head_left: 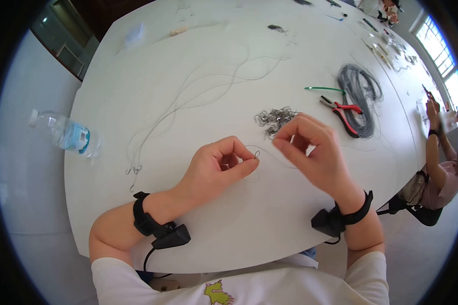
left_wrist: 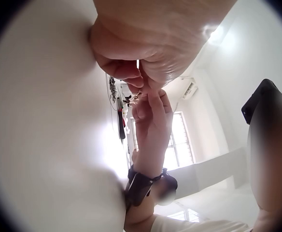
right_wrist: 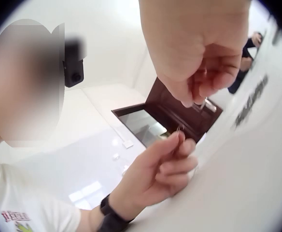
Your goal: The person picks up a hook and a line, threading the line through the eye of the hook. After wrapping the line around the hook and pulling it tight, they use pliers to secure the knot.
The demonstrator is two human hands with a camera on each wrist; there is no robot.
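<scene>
Between thumb and index finger my left hand (head_left: pixel 216 161) pinches a small fish hook (head_left: pixel 257 154), its bend sticking up past the fingertips. Thin fishing line (head_left: pixel 274 158) curves from the hook toward the right. My right hand (head_left: pixel 313 150) is raised just to the right of it, thumb and index tips together as if on the line; the strand between them is too fine to see. In the right wrist view, the hook (right_wrist: pixel 180 128) shows above the left fingertips, a little below the right hand (right_wrist: pixel 204 72). A pile of fish hooks (head_left: pixel 276 120) lies just beyond both hands.
Red-and-black pliers (head_left: pixel 347 122) lie against a grey bundle of line (head_left: pixel 374 94), near a green strip (head_left: pixel 322 88). Long lines with hooks (head_left: pixel 136 169) stretch across the left side of the table. A water bottle (head_left: pixel 66 133) lies far left. Another person (head_left: pixel 445 178) sits at right.
</scene>
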